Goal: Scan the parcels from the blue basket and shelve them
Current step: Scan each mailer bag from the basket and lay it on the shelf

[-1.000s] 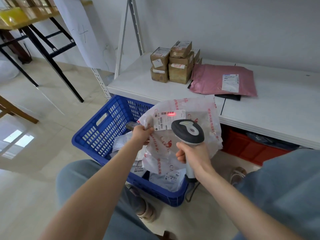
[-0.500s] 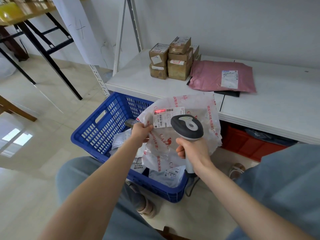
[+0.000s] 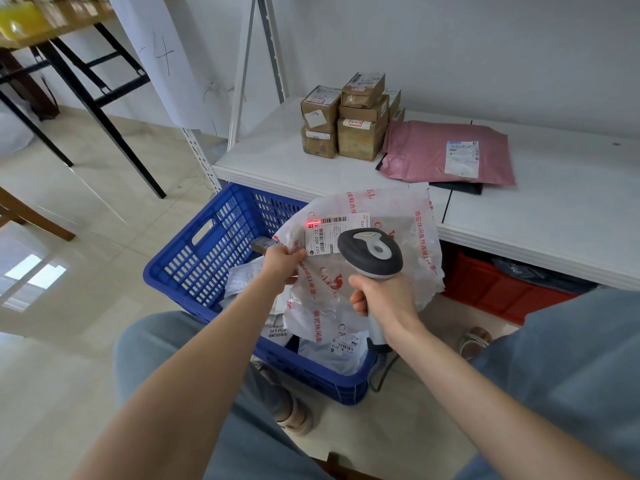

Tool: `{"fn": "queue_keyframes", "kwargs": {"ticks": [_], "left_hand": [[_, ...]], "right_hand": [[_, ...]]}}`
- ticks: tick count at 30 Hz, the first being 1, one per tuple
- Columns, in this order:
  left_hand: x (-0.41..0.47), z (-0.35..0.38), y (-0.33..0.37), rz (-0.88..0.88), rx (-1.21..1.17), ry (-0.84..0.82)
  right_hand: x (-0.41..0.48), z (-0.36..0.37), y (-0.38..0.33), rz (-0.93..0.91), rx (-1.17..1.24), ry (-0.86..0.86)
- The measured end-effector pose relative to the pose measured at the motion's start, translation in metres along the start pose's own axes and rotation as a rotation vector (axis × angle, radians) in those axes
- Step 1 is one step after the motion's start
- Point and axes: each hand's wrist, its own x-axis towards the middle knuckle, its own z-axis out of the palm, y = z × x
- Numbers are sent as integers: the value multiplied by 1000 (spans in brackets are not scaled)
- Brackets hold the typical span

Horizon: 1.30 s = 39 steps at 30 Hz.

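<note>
Scanning is happening at frame centre: left hand [image 3: 282, 263] is pinching the white poly mailer [image 3: 408, 237] over the blue basket [image 3: 194, 268], right hand [image 3: 384, 296] is gripping the barcode scanner [image 3: 372, 252], and pulling the crinkled film taut should be helping its red line cross the whole shipping label [image 3: 334, 233] barcode.

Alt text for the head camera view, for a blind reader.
The right hand aims a scanner at the label of a white parcel that the left hand holds over a blue basket. Cardboard boxes and a pink mailer lie on the shelf.
</note>
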Motion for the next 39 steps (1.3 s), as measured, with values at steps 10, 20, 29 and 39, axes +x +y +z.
{"fn": "queue_keyframes", "kwargs": {"ticks": [10,20,29,39], "left_hand": [[-1,0,4,1,3,9],[-4,1,14,22,-7,-12],[-9,3,25,56,53,-12],[12,26,134,254,104,-2]], "right_hand": [[5,7,2,-10,15,11],[9,9,-2,-36,13,21],[14,4,-8,-52,61,-2],[62,-61,-55,-171,86,74]]}}
